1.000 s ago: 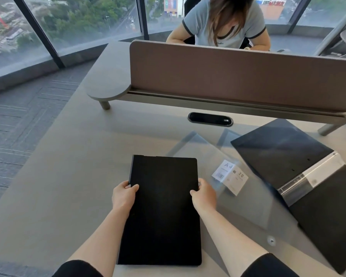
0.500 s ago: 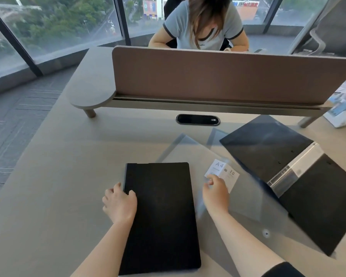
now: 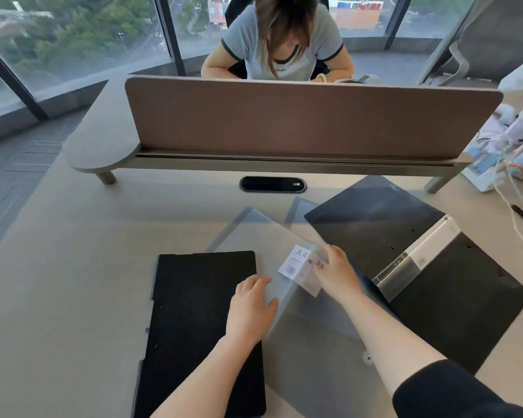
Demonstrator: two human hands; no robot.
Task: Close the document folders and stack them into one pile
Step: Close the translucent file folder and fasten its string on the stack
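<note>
A closed black folder (image 3: 194,321) lies flat on the desk in front of me. Right of it a translucent clear folder (image 3: 302,333) with a white "A4 20" label (image 3: 298,262) lies open; its upper cover is lifted partway and tilted. My right hand (image 3: 335,273) grips that cover at the label edge. My left hand (image 3: 251,306) rests on the cover's left edge, over the black folder's right side. Further right, a second black folder (image 3: 453,300) lies open with its clear spine strip showing.
A brown divider screen (image 3: 311,116) crosses the desk; a person sits behind it. A black cable port (image 3: 272,184) is set in the desk (image 3: 73,267) below the screen. Cables and white items (image 3: 507,152) crowd the right edge.
My right hand left the black folder, took the clear folder's cover by the label and raised it. My left hand slid from the black folder's left side to the clear cover's edge.
</note>
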